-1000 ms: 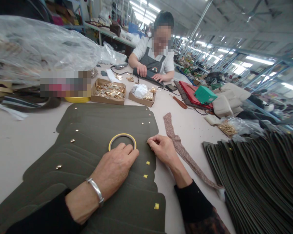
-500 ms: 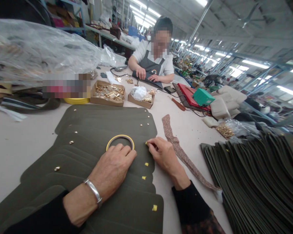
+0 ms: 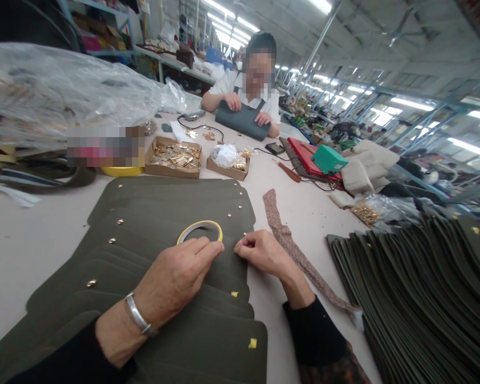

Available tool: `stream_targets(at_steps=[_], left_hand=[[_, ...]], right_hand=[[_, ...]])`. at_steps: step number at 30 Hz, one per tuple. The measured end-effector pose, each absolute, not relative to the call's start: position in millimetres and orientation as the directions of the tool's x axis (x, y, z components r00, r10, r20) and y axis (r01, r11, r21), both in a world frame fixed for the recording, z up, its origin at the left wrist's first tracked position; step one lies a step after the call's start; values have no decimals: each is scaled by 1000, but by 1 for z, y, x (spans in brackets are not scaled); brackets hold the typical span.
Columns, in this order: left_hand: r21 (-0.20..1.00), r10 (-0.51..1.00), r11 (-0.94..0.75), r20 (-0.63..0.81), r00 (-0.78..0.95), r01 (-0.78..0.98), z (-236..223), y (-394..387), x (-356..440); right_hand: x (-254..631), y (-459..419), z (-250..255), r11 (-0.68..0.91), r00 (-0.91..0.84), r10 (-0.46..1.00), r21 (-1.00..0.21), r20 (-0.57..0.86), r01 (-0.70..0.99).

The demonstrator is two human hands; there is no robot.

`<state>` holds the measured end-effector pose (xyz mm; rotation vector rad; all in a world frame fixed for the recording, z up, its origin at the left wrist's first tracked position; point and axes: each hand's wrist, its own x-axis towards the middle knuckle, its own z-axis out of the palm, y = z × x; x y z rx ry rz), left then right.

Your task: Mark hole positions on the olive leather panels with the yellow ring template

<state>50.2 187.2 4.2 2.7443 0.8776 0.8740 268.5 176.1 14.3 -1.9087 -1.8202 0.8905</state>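
Dark olive panels [image 3: 172, 200] lie overlapped like steps on the table before me. Gold studs [image 3: 91, 283] dot their left and upper right parts. My left hand [image 3: 180, 277] rests on the panels, fingers closed on a roll of yellow tape [image 3: 200, 224] that stands tilted under them. My right hand [image 3: 264, 253] is pinched at the panels' right edge, just below a gold stud [image 3: 245, 233]; whatever its fingertips hold is hidden. Nearer me, small yellow tape pieces [image 3: 253, 343] stick to the panels along the right side.
A tall row of similar panels [image 3: 404, 288] stands at the right. Beside my right forearm lies a brown speckled strip [image 3: 284, 229]. Boxes of gold hardware [image 3: 174, 157] sit beyond the panels. Across the table, a co-worker [image 3: 248, 101] holds a dark panel [image 3: 240, 120].
My right hand has moved slightly toward me. The yellow piece at its fingertips and the one just below no longer show. The co-worker has raised the dark panel.
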Motion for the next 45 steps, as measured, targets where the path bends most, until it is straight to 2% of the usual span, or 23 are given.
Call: stream_targets(at_steps=[2,3,6,9,12,15,20,24,27,29,33,36,39,45], left_hand=[[315,549,-834,542,636,453,3,188,49],[325,543,-839,556,629,437,2,188,48],[338,551,-834,565,614,437,0,188,48],[323,584,-808,552,595,492,-1,187,48],[313,607,-788,537,585,530,-3,187,48],[312,609,-787,537,585,533,-4,185,48],[306,599,-793,548,584,527,-3,184,48],[344,658,-752,443,609,562,-1,185,49],[347,682,-730,420,599,588,1,186,49],[335,667,-742,457,588,581,3,185,48],[304,598,-790,574,559,533,10,180,47],[277,543,-825,628,557,492,13,179,48],[222,579,-792,568,585,568,8,184,50],[187,688,-719,324,649,669,2,190,54]], right_hand=[[273,171,16,-89,-142,953,-694,-268,714],[273,170,17,-70,-165,953,-714,-254,696],[266,166,20,43,-102,994,-786,-25,617],[253,164,24,251,-94,966,-799,240,547],[242,161,28,452,-210,890,-714,406,535],[237,159,26,548,-283,831,-622,478,560],[233,160,15,585,-282,778,-484,561,651],[230,159,11,585,-269,746,-405,609,703],[224,156,15,541,-218,772,-436,597,719],[218,153,18,444,-111,839,-553,533,705],[216,156,18,131,139,960,-829,242,544],[228,167,9,-50,288,954,-904,83,425],[244,179,-2,-87,306,951,-925,33,370],[252,187,-12,-108,243,970,-939,-27,327]])
